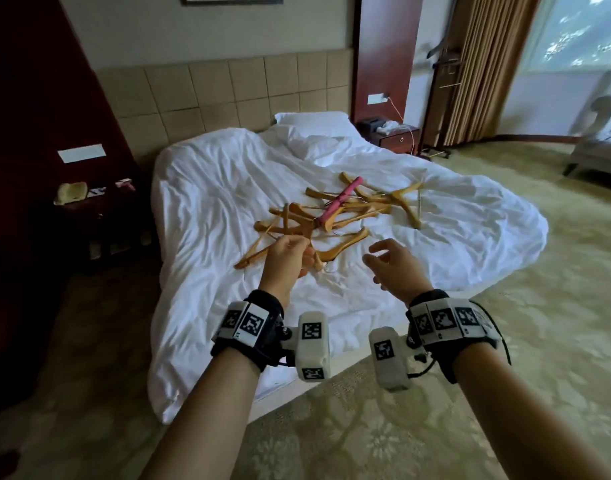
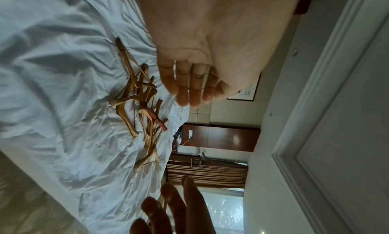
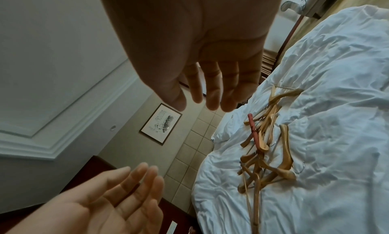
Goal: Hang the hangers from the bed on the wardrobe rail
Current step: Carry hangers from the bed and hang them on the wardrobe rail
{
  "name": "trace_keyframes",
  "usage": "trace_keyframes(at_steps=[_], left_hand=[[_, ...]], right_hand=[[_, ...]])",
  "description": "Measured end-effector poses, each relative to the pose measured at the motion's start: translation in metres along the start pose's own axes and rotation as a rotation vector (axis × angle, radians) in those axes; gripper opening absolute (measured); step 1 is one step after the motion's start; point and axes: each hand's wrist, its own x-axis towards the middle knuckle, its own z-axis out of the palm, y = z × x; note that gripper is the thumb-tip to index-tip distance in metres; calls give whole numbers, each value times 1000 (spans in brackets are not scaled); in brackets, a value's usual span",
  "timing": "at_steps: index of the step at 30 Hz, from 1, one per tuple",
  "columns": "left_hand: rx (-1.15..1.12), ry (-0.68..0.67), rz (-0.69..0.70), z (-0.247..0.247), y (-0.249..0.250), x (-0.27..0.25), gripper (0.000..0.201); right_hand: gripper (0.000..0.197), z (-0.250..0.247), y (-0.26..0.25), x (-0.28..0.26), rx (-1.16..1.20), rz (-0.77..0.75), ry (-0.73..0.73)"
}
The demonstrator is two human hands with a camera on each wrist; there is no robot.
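Note:
A loose pile of wooden hangers [image 1: 332, 220] [image 2: 136, 104] [image 3: 267, 156] lies in the middle of the white bed [image 1: 221, 168]; one pink padded hanger [image 1: 342, 199] lies across the top. My left hand [image 1: 290, 252] [image 2: 189, 86] hovers over the near left end of the pile, fingers relaxed and holding nothing. My right hand [image 1: 389, 261] [image 3: 212, 87] floats beside it above the sheet, fingers spread and empty. Each wrist view also shows the other hand [image 2: 168, 209] [image 3: 118, 196], open. No wardrobe rail is in view.
A dark nightstand [image 1: 85, 216] stands left of the bed and another [image 1: 396, 135] at the far right by the headboard. Brown curtains [image 1: 481, 64] and an armchair [image 1: 595, 147] fill the right side. Patterned carpet [image 1: 366, 431] surrounds the bed's foot.

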Motion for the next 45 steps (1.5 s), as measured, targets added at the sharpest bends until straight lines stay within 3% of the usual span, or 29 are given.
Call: trace_keyframes(at_steps=[2,10,25,31,37,45], left_hand=[[-10,26,-6,23,-1,38,14],[0,163,-89,59,-25,182,16],[-34,393,-292,30,-137,445,29],[57,420,-361,13,-180,518,26],[468,384,-384,0,-236,575,24],[742,253,-545,-11,-329,631,37]], right_hand=[[19,-8,12,44,-10,4,-1],[34,-4,27,203,-93,-39,-101],[33,128,57,459,-310,18,-287],[39,186,90,525,-357,87,-418],[46,252,138,582,-391,115,-521],[46,325,216,605,-440,270,-644]])
